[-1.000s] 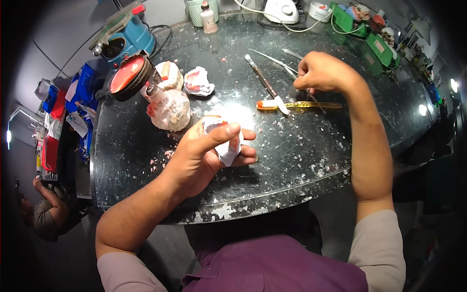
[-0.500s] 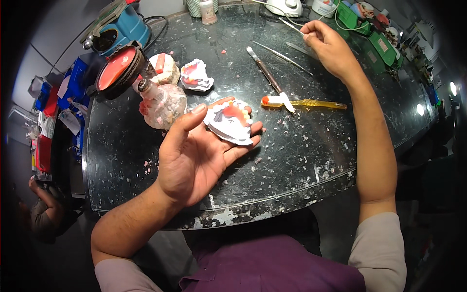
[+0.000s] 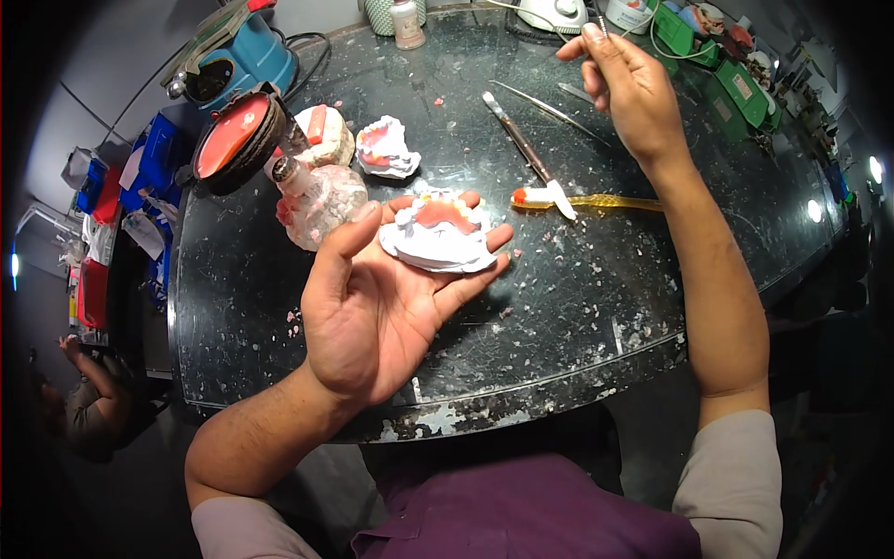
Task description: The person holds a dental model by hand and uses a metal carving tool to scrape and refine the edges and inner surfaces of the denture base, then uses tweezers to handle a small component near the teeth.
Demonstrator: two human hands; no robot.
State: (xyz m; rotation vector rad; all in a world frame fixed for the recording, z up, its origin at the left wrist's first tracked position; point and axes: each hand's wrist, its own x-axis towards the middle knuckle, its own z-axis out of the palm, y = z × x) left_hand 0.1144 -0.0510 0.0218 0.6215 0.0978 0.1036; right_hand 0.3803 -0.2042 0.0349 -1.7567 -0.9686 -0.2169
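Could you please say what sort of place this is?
Probably a dental laboratory: one toothed white cast rests on the open left hand, a similar cast and a brown-handled tool lie on the bench.

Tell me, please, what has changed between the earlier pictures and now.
The right hand moved farther across the table, pinching a thin tool. The left hand lifted its thumb off the white cast, which turned and lies on the fingers. The second cast, translucent flask and yellow brush stayed.
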